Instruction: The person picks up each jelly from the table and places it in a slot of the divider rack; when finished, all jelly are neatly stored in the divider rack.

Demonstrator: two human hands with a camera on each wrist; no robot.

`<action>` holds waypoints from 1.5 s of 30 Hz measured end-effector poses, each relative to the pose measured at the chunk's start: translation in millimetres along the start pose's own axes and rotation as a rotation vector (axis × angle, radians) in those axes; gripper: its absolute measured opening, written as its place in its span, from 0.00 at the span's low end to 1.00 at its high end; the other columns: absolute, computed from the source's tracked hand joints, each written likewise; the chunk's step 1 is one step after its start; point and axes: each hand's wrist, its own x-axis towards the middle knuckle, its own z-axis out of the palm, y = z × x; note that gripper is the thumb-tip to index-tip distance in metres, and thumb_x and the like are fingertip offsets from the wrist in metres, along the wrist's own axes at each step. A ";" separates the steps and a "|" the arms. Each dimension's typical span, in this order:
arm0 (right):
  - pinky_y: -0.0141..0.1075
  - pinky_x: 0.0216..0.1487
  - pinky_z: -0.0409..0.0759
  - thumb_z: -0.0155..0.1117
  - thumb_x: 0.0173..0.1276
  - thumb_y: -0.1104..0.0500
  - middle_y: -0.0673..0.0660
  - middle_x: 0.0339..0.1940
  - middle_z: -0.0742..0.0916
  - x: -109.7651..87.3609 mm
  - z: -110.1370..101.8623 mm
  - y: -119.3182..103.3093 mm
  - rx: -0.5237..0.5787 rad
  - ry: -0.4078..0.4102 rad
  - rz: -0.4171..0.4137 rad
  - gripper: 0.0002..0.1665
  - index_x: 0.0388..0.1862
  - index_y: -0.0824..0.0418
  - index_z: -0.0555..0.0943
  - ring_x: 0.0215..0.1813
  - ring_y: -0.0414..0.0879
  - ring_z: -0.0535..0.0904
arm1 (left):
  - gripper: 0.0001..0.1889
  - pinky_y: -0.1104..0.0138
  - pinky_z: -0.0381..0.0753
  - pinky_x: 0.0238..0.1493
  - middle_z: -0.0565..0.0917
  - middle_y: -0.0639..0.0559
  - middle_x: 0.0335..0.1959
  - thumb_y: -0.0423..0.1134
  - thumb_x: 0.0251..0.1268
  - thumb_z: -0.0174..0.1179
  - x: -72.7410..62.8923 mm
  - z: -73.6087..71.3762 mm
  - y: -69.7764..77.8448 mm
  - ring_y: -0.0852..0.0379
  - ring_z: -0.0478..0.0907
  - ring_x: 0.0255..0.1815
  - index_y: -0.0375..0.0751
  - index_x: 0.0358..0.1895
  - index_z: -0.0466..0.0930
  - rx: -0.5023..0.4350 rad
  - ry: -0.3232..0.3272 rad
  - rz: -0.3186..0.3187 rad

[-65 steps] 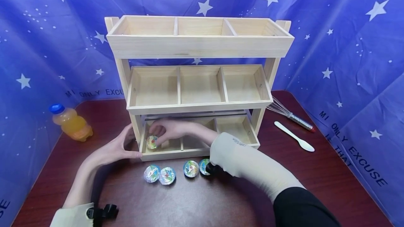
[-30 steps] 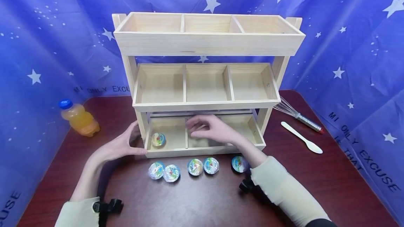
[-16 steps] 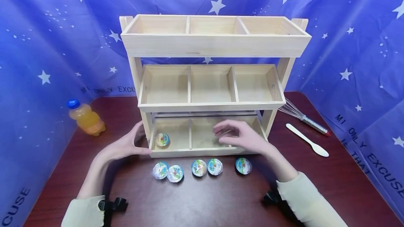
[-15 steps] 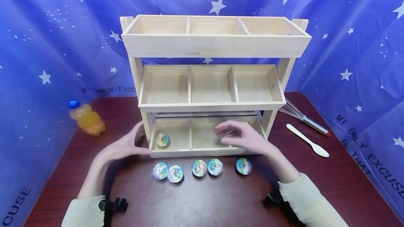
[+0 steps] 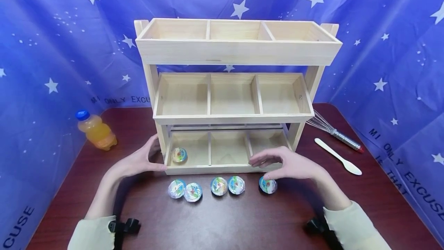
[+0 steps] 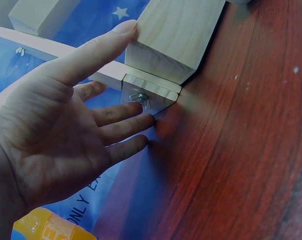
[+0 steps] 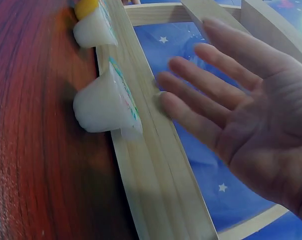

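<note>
A three-tier wooden shelf (image 5: 239,53) stands at the back of the table, each tier split into 3 compartments. One jelly cup (image 5: 179,155) sits in the bottom tier's left compartment. My left hand (image 5: 138,163) is at the shelf's lower left corner, thumb tip at the wood and fingers spread, as the left wrist view also shows. Over the rightmost jelly cup (image 5: 268,186) hovers my right hand (image 5: 293,163), fingers relaxed and holding nothing. That white-bodied cup (image 7: 103,102) stands beside the shelf's front board in the right wrist view.
Before the shelf stand two pairs of foil-topped jelly cups, including one at the left (image 5: 177,188) and one nearer the middle (image 5: 236,185). An orange drink bottle (image 5: 98,132) is at left. A whisk (image 5: 341,138) and a white spoon (image 5: 338,156) lie at right.
My right hand has let go of a jelly cup in the bottom left compartment, then moved right and toward me, over the rightmost cup. My left hand has stayed at the shelf corner.
</note>
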 end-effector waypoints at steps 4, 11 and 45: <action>0.33 0.68 0.80 0.74 0.67 0.60 0.61 0.64 0.86 -8.0 -2.2 2.4 -0.057 -0.092 0.008 0.31 0.69 0.57 0.78 0.67 0.43 0.82 | 0.61 0.33 0.54 0.79 0.56 0.33 0.82 0.45 0.58 0.76 1.2 1.5 0.9 0.29 0.57 0.81 0.46 0.84 0.37 0.006 -0.010 -0.004; 0.28 0.72 0.74 0.77 0.64 0.55 0.56 0.68 0.84 -14.7 -7.2 3.0 -0.163 -0.203 -0.013 0.37 0.72 0.55 0.76 0.72 0.38 0.76 | 0.61 0.34 0.53 0.79 0.55 0.34 0.83 0.46 0.57 0.77 2.9 -1.0 4.7 0.30 0.56 0.81 0.47 0.84 0.37 0.009 -0.006 -0.023; 0.31 0.66 0.77 0.75 0.64 0.58 0.47 0.66 0.85 -25.1 4.1 28.7 -0.279 -0.224 0.035 0.33 0.68 0.47 0.78 0.68 0.37 0.78 | 0.60 0.34 0.54 0.80 0.56 0.35 0.82 0.47 0.58 0.76 -0.3 -1.3 1.6 0.31 0.56 0.81 0.47 0.83 0.39 0.007 0.000 -0.050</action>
